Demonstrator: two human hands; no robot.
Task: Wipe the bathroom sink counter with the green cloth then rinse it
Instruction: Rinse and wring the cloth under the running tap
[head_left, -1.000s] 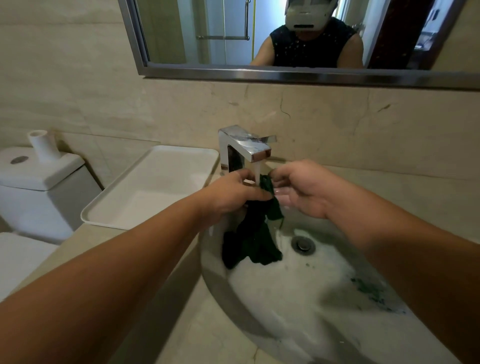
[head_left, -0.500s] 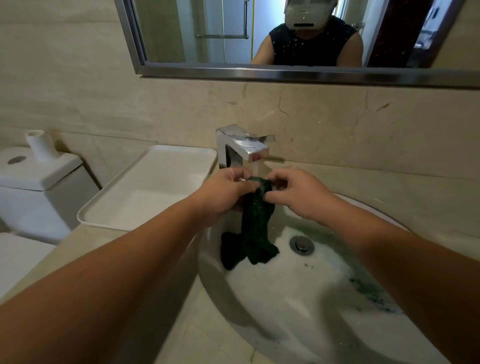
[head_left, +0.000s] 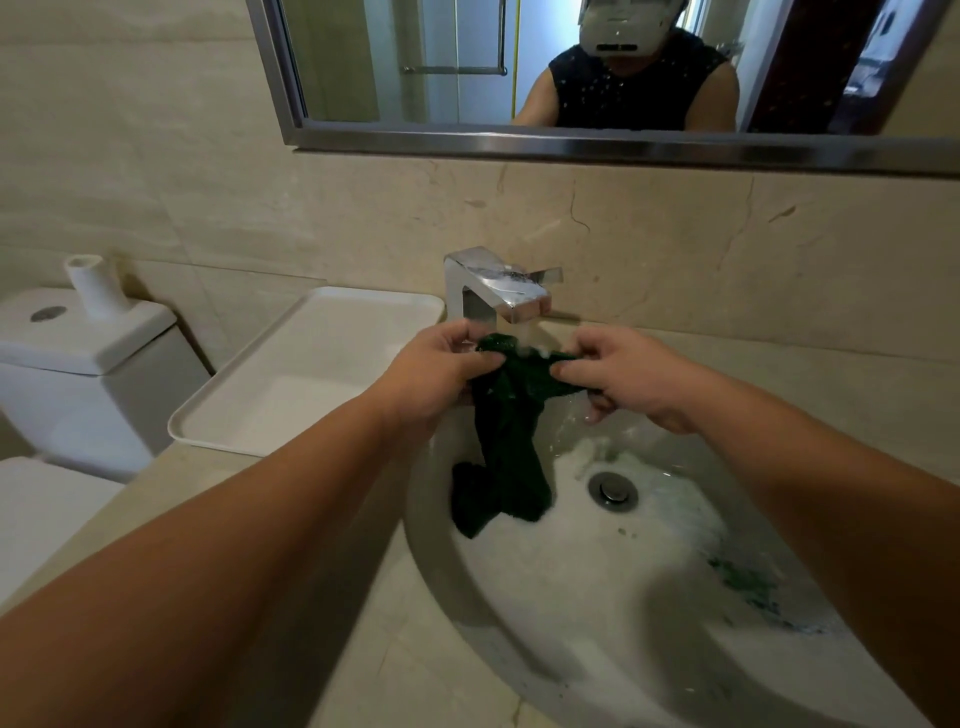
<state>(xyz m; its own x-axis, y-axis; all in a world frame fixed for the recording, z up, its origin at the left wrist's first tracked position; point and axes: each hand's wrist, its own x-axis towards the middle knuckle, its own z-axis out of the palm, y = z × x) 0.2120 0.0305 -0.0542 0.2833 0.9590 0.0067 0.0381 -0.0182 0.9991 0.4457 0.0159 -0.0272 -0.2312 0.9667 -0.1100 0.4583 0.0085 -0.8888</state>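
A dark green cloth (head_left: 511, 431) hangs into the sink basin (head_left: 597, 597) beneath the chrome faucet (head_left: 498, 291), its top edge stretched between a left hand (head_left: 439, 371) and right hand (head_left: 621, 376), both pinching it. A white tray (head_left: 291, 395) sits on the counter (head_left: 171, 499) beside the basin.

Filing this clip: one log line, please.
stage: rinsing | both hands grip green cloth under running tap | left hand | right hand
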